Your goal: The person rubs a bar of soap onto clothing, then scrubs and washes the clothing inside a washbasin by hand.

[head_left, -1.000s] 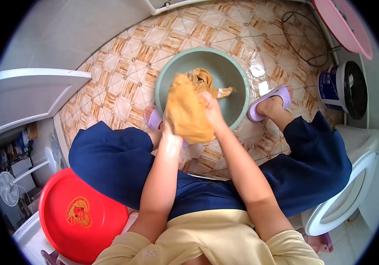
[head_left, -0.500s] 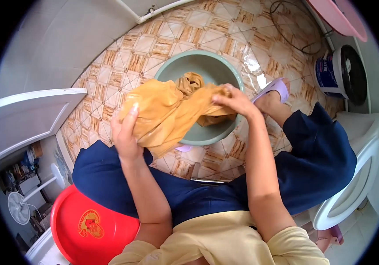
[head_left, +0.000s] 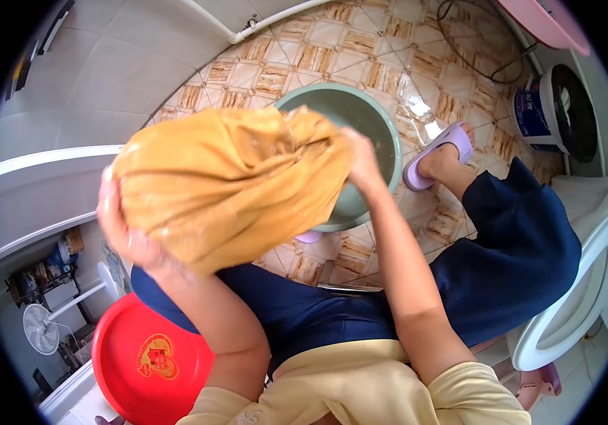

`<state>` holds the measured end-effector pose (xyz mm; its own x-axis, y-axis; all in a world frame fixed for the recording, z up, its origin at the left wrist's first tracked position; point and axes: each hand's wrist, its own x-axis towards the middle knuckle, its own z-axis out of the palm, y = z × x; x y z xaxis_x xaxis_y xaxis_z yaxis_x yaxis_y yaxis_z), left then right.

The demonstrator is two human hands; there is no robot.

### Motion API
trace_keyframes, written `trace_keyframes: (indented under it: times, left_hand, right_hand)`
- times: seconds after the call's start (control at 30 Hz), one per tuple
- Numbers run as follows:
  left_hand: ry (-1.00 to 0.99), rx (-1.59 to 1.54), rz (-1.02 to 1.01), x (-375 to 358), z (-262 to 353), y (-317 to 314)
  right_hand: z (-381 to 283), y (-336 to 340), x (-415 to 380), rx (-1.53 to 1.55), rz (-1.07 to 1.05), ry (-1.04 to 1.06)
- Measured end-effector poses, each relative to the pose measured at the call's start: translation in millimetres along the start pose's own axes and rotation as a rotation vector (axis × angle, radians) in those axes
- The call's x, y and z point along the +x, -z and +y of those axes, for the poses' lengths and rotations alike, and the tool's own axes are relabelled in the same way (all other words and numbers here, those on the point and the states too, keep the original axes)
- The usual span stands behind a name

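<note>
A wet mustard-yellow garment (head_left: 233, 180) is stretched between my two hands, raised over the left side of a grey-green basin (head_left: 387, 131) on the floor. At the garment's left end, my left hand (head_left: 130, 230) is closed around the edge, its fingers partly behind the cloth. My right hand (head_left: 362, 163) grips the bunched right end above the basin; motion blurs its fingers a little. Folds run along the cloth, and its exact cut cannot be made out. It hides the basin's left part.
A red basin (head_left: 123, 354) with a gold emblem stands at lower left, near a white fan (head_left: 41, 329). On the right are a white toilet seat (head_left: 530, 354) and a bucket (head_left: 537, 120). A purple slipper (head_left: 417, 170) is on my foot; a hose (head_left: 452, 49) lies behind.
The garment has been lifted up and left and spread wider. My left hand has moved left and toward the camera. The part that lay in the basin is now out of it or hidden.
</note>
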<state>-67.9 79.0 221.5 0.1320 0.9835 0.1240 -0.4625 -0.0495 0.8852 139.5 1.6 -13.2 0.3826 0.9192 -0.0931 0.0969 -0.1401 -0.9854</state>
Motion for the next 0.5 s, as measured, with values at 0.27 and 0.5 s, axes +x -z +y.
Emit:
trace_keyframes:
  times: [0.27, 0.5]
  left_hand:
    - [0.419, 0.994, -0.366, -7, -146, 69]
    - [0.603, 1.416, -0.686, -38, -202, 87]
  right_hand:
    - [-87, 45, 12, 1.111, 0.182, 0.021]
    - [-82, -52, -9, 0.777, 0.366, -0.221]
